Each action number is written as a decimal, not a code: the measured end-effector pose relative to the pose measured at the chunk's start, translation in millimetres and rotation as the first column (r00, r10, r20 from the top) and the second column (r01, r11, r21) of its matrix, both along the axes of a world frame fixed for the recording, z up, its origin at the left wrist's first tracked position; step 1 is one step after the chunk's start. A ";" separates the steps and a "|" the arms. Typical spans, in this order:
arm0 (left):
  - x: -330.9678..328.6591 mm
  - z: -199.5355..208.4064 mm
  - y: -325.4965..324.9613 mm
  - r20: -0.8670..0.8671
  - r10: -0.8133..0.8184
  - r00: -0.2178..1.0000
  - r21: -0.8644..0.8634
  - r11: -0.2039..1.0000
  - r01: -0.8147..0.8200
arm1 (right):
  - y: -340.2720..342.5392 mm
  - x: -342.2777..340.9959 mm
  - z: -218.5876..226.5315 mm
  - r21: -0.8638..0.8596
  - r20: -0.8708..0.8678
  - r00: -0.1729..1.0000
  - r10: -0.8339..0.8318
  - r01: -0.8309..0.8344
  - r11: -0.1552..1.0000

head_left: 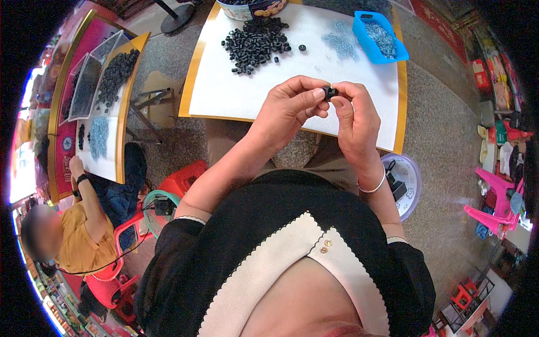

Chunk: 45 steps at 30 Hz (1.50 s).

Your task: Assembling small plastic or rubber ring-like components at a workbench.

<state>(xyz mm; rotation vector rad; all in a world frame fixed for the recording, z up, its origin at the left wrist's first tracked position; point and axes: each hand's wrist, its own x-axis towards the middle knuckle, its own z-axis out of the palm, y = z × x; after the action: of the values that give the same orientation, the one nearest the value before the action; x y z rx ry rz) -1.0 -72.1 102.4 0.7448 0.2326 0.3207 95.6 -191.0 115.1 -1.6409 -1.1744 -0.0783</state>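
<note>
Over the near part of the white tabletop [224,95], my two hands meet fingertip to fingertip. My left hand [289,106] is closed in a pinch on a small black cylindrical part [329,93]. From the other side my right hand [357,115] pinches the same part between thumb and forefinger. Whether it is one piece or two pressed together, I cannot tell. Beyond my left hand lies a heap of similar black parts [255,48], with a round black piece [302,48] apart from it. Small clear bluish pieces [340,42] are spread beyond my right hand.
A blue tray [359,25] of clear pieces stands at the far right corner, and a round tin [236,11] at the far edge. Left, a person in an orange shirt [87,236] sits by another table [106,165]. A pale basin [414,177] is right of me.
</note>
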 end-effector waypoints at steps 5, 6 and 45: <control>1.1 1.0 0.9 -0.010 0.031 0.999 0.029 0.999 -0.030 | 0.7 3.2 -1.4 0.015 0.054 0.998 -0.013 0.012 1.000; 1.0 1.5 1.0 -0.012 0.031 0.999 0.030 0.999 -0.031 | 0.4 4.0 -0.2 0.016 0.053 0.999 -0.013 0.012 1.000; 3.8 -3.8 6.7 -0.102 -0.248 0.963 -0.133 0.963 0.234 | -11.6 25.8 -2.9 0.029 0.171 0.956 0.237 -0.245 0.969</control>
<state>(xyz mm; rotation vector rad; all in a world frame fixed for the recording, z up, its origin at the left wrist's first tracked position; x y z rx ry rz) 2.8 -65.4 98.6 0.6654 0.2674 0.0300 121.4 -202.5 112.1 -1.4573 -1.4813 -0.0903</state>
